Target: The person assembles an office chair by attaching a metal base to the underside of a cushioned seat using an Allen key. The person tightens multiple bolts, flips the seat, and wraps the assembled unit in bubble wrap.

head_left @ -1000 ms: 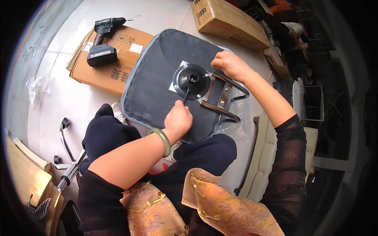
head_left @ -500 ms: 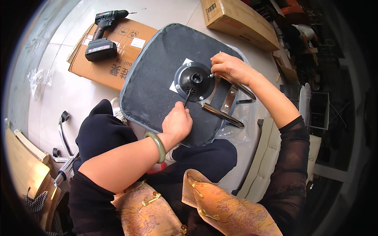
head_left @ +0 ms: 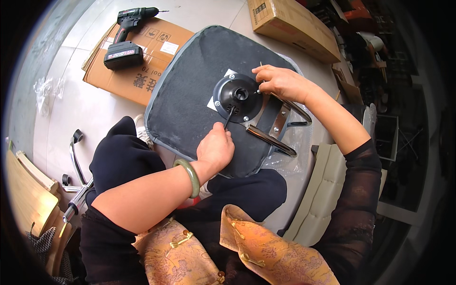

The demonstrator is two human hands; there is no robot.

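An upturned grey seat cushion (head_left: 185, 90) lies in front of my knees. Fixed to its underside is a black round mounting plate (head_left: 225, 92) with a central socket and several bolts around its rim. My left hand (head_left: 216, 147) is closed around a thin black lever (head_left: 230, 118) that comes out of the plate. At the plate's right edge, my right hand (head_left: 282, 84) pinches a thin metal key (head_left: 261, 65), like a hex key, over a bolt (head_left: 259, 91); fingers hide much of it. Two chrome tubes (head_left: 270, 140) and a bolted bracket (head_left: 280, 118) run off to the right.
A cordless drill (head_left: 124, 40) rests on a flat cardboard box (head_left: 147, 71) at the far left. Another carton (head_left: 294, 28) stands at the far right. A chrome chair base (head_left: 78, 190) lies left of my leg, and a pale padded cushion (head_left: 318, 190) sits at the right.
My right fingers have shifted slightly at the bolt while the thin key stays in their pinch. The left hand keeps its hold on the lever. The whole view has moved a little.
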